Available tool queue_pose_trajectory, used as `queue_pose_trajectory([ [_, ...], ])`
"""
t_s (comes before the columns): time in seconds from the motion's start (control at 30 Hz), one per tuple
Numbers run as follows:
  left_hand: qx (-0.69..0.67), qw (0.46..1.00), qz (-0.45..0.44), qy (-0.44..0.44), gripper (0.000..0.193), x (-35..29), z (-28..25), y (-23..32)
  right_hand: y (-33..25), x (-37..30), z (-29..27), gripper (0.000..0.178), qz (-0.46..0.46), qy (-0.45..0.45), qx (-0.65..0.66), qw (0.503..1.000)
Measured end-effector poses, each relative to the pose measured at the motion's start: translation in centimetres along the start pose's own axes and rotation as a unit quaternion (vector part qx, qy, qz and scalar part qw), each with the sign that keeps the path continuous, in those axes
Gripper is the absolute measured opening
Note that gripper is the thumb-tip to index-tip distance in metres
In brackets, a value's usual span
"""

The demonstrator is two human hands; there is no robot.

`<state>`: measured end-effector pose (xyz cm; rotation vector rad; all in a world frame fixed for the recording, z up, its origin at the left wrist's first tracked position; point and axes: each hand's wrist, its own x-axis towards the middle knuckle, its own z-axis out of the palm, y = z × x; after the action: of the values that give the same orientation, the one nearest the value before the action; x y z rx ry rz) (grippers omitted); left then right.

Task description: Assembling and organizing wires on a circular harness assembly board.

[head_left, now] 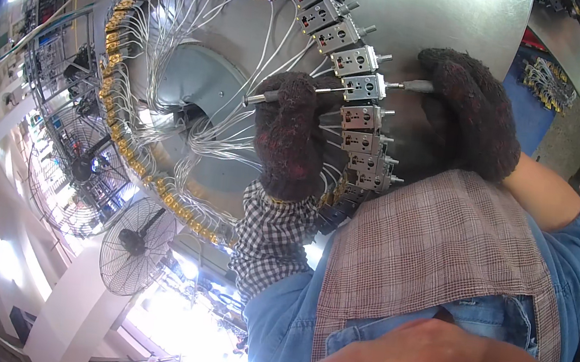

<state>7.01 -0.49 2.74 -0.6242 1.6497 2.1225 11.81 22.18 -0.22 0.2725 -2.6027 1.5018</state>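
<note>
A ring of small metal boxes with shafts (354,61) lines the rim of a round metal turntable (208,77). My left hand (288,134), in a dark knitted glove, is closed around a slim screwdriver (264,98). Its thin blade reaches right, to the front of one metal box (364,87). On that box's other side, my right hand (476,106), gloved alike, pinches a grey cylindrical piece (416,86) lined up with the box's shaft. White wires (225,145) run from the boxes to the turntable's middle.
Brass-coloured fittings (165,198) follow the ring's left and lower edge. Beyond the turntable at left stand a caged fan (134,243) and a second fan (81,168). At upper right, a bundle of wired parts (548,84) lies on a blue surface (519,111).
</note>
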Motion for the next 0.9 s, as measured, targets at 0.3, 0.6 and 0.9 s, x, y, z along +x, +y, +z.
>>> queue_pose_trajectory([
  [0.3,0.076,0.995,0.052,-0.035,0.021,0.4,-0.4,-0.3,1.0,-0.7,1.1,0.038,-0.055,0.019,-0.085,0.995],
  [0.6,0.073,0.994,0.075,-0.033,0.017,0.5,-0.9,-1.2,1.9,-2.1,2.0,0.041,-0.019,0.005,-0.069,0.997],
  [0.9,0.111,0.983,0.128,-0.066,0.019,0.5,-1.6,-1.0,0.1,-2.2,0.6,0.039,0.378,0.020,0.423,0.823],
])
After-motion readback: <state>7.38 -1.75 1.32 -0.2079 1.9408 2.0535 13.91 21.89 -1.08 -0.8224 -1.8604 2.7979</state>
